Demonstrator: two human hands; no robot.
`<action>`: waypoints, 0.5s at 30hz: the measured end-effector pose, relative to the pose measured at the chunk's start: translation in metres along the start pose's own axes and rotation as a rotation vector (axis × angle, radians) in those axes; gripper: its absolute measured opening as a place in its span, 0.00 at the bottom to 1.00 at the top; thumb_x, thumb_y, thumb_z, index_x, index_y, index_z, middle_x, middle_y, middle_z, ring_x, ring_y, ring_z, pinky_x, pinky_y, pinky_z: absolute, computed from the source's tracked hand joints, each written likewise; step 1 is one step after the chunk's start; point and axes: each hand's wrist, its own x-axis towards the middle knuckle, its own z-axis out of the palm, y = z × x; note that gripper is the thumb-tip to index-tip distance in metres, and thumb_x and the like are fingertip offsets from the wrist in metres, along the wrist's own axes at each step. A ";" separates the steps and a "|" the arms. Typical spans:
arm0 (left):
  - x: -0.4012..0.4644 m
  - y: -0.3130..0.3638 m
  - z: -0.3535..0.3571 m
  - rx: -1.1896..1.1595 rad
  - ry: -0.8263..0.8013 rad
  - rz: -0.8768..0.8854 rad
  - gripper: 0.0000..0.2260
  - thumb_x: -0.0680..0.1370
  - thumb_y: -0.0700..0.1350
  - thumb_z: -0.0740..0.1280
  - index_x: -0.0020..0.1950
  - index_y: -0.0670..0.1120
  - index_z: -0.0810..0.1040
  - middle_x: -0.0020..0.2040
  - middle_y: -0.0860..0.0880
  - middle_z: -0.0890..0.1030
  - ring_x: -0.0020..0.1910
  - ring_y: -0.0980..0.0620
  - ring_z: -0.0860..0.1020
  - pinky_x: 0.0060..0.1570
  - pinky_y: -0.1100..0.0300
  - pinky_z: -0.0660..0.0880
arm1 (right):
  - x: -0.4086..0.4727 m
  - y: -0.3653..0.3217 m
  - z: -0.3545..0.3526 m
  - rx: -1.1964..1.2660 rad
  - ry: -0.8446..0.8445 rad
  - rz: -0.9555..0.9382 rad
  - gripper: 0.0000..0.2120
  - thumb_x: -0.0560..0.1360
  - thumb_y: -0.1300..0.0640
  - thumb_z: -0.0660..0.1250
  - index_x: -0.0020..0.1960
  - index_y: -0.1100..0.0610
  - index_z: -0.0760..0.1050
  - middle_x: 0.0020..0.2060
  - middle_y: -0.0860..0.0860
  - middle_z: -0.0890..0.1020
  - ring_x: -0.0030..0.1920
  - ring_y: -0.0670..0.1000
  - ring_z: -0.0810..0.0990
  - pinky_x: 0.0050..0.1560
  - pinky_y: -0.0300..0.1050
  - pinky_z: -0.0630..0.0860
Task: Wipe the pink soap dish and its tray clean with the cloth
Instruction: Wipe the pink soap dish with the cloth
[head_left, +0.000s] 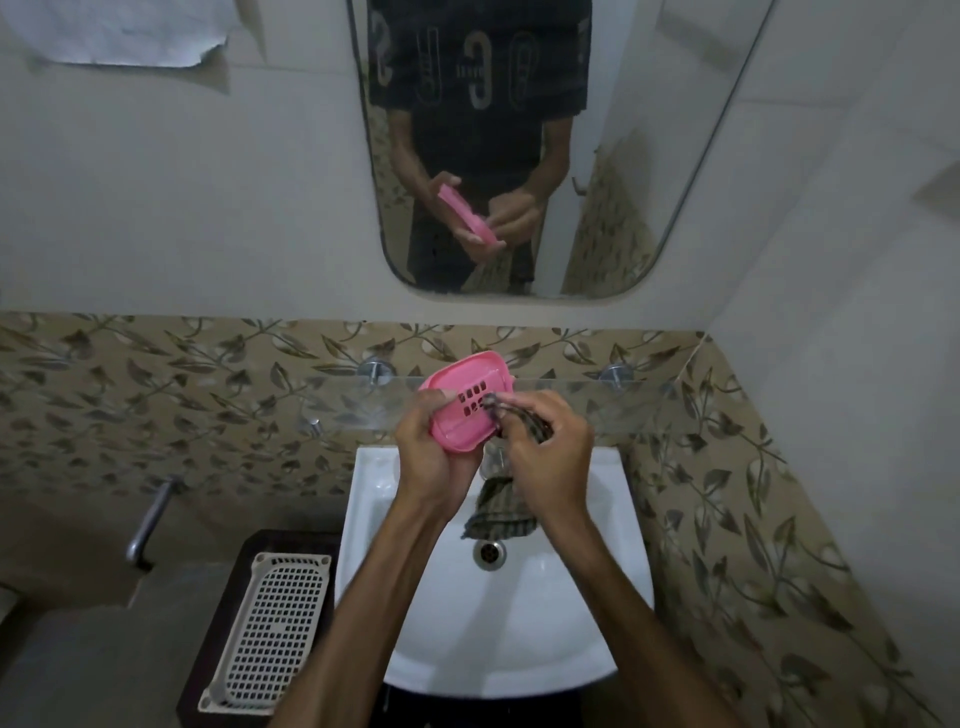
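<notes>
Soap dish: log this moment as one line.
left hand: holds pink soap dish | right hand: pinches striped cloth against dish slots | over white sink | phase: wiping

At mid-frame the pink soap dish (464, 397) looks like smooth, slightly glossy plastic, the striped cloth (500, 512) below it soft and matt, the white basin (618, 597) glazed and shiny, the drain (489, 552) and lower-left tap (150, 519) polished metal, and the cream basket (275, 623) perforated matt plastic.

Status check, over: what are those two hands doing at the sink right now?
Left hand grips pink soap dish above sink. Right hand pinches cloth, pressing it to the dish's slots. Nothing in the way.
</notes>
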 end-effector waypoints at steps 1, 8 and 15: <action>0.000 0.001 -0.001 0.019 0.012 0.000 0.20 0.72 0.45 0.63 0.62 0.38 0.75 0.47 0.40 0.85 0.46 0.44 0.83 0.48 0.53 0.79 | -0.006 -0.004 0.002 0.003 -0.042 -0.044 0.12 0.73 0.70 0.75 0.52 0.57 0.88 0.48 0.50 0.87 0.50 0.45 0.85 0.54 0.46 0.84; 0.000 -0.002 0.000 0.025 0.013 0.010 0.14 0.76 0.43 0.62 0.59 0.41 0.78 0.46 0.41 0.86 0.46 0.45 0.84 0.48 0.53 0.81 | 0.001 -0.001 0.002 0.003 -0.004 0.027 0.11 0.74 0.70 0.75 0.51 0.57 0.88 0.47 0.51 0.86 0.47 0.45 0.85 0.49 0.48 0.85; 0.001 -0.006 -0.005 0.052 0.010 0.045 0.14 0.77 0.45 0.63 0.56 0.43 0.84 0.46 0.43 0.87 0.44 0.48 0.85 0.42 0.56 0.82 | -0.002 -0.002 0.004 0.040 -0.047 0.063 0.13 0.73 0.70 0.76 0.51 0.54 0.87 0.47 0.48 0.87 0.50 0.43 0.85 0.53 0.44 0.84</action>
